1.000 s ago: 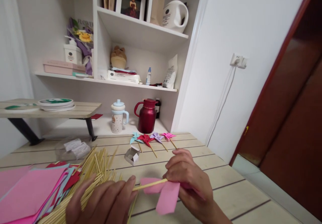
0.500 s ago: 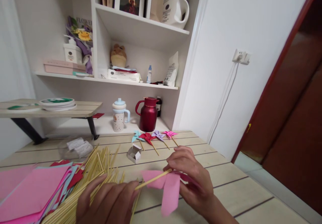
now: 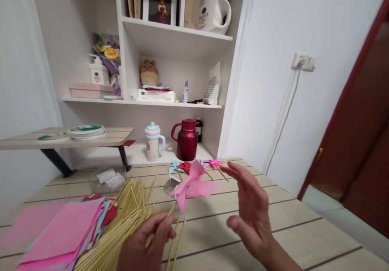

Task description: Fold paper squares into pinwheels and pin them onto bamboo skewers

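Note:
A light pink paper pinwheel (image 3: 191, 186), slightly blurred, stands on a thin wooden stick pinched by my left hand (image 3: 148, 238). The lower part of the stick is hidden in that hand. My right hand (image 3: 251, 210) is off to the right with fingers and thumb apart, holding nothing. Beyond the pinwheel lie several finished pinwheels: a light blue one (image 3: 174, 166), a red one (image 3: 184, 166), a partly covered purple one and a bright pink one (image 3: 214, 163). A small white open box (image 3: 172, 185) is partly hidden behind the held pinwheel.
A heap of wooden sticks (image 3: 127, 214) and stacked coloured paper (image 3: 63, 234) cover the table's left side. Behind stand a clear container (image 3: 107, 180), a speckled cup (image 3: 152, 147), a red jug (image 3: 187, 141) and a small raised stand (image 3: 118, 135).
My right hand has let go of the pink paper and moved right, opening. My left hand has turned the pinwheel upright on its stick. The view has shifted slightly left.

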Demonstrator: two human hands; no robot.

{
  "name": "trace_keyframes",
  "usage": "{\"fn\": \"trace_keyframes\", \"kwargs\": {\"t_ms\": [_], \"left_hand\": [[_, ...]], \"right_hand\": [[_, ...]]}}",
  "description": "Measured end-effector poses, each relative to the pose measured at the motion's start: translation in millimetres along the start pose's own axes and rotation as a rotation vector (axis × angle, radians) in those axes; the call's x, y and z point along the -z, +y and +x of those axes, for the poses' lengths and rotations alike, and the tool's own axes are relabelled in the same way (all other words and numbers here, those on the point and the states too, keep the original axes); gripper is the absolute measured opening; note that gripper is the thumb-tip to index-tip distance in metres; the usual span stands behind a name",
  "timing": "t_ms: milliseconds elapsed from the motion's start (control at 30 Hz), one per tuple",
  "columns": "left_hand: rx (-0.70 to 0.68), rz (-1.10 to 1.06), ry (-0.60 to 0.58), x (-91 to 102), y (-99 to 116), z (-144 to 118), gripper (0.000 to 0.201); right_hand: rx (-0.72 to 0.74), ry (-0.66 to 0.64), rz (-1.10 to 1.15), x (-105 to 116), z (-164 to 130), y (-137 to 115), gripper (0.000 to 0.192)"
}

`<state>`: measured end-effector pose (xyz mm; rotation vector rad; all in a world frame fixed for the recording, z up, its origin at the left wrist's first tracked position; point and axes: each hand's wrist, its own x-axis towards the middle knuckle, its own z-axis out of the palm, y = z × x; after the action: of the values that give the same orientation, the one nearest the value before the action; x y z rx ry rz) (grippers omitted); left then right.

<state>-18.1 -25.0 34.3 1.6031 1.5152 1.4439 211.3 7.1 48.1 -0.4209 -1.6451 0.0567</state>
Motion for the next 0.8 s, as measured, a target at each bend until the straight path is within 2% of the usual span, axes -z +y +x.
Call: {"fn": "trace_keyframes", "kwargs": {"t_ms": [67,133,200,267,333,467,533,633,800], "left_hand": [[0.191,-0.161,-0.127,-1.3,1,4,0.036],[0.241,-0.332,-0.164,-1.9,0,7,0.040],[0.257,-0.474,-0.160,-2.9,-1,8,0.042],[0.319,-0.589,-0.147,-4.7,-1,8,0.043],[0.393,-0.704,-0.118,-6.9,0,6,0.044],[0.467,-0.855,-0.106,-10.5,2,5,0.040],[0.514,-0.910,-0.075,-11.2,1,4,0.038],[0.597,-0.960,-0.037,-10.6,1,1,0.035],[0.703,-0.981,-0.026,-9.9,12,-4,0.018]], "right_hand": [[-0.063,0.145,0.058,-2,-1,1,0.050],[-0.145,0.254,0.069,-3,-3,3,0.040],[-0.247,0.277,0.039,-2,-6,3,0.031],[-0.359,0.187,0.018,-3,-10,2,0.021],[-0.477,0.021,0.019,-8,-12,-1,0.011],[-0.694,-0.331,0.044,-28,-15,-10,0.023],[-0.751,-0.440,0.064,-38,-17,-12,0.023],[-0.812,-0.497,0.151,-50,-24,-11,0.020],[-0.911,-0.476,0.331,-59,-33,-10,0.024]]}}
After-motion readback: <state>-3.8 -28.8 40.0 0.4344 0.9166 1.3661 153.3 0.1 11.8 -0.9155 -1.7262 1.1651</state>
